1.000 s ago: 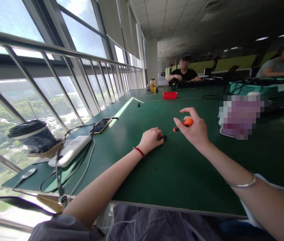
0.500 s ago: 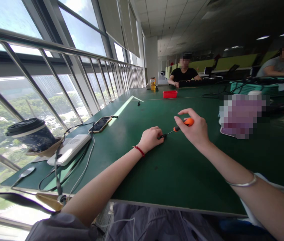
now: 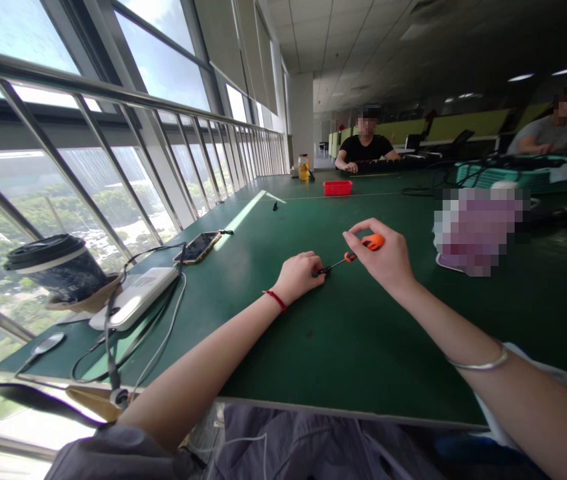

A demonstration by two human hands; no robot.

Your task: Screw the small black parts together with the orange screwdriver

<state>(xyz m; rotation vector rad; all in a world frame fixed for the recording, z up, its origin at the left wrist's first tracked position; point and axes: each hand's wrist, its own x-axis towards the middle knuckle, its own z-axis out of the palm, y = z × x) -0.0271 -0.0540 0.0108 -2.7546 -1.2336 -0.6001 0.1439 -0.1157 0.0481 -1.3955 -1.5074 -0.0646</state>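
Observation:
My right hand (image 3: 381, 258) is closed around the orange handle of a small screwdriver (image 3: 358, 251), whose shaft slants down and left. The tip meets a small dark part (image 3: 317, 271) pinched in my left hand (image 3: 297, 275), which rests as a loose fist on the green table (image 3: 343, 333). A red string circles my left wrist and a silver bangle my right forearm.
At the left edge stand a lidded paper cup (image 3: 56, 270), a white power bank (image 3: 133, 297) with cables, and a phone (image 3: 197, 247). A red tray (image 3: 338, 188) and a yellow jar (image 3: 303, 168) sit far back. Two other people sit at the far tables.
My right hand's fingers have shifted slightly around the screwdriver handle. Both hands stay in the same spot on the table; the view drifted a little.

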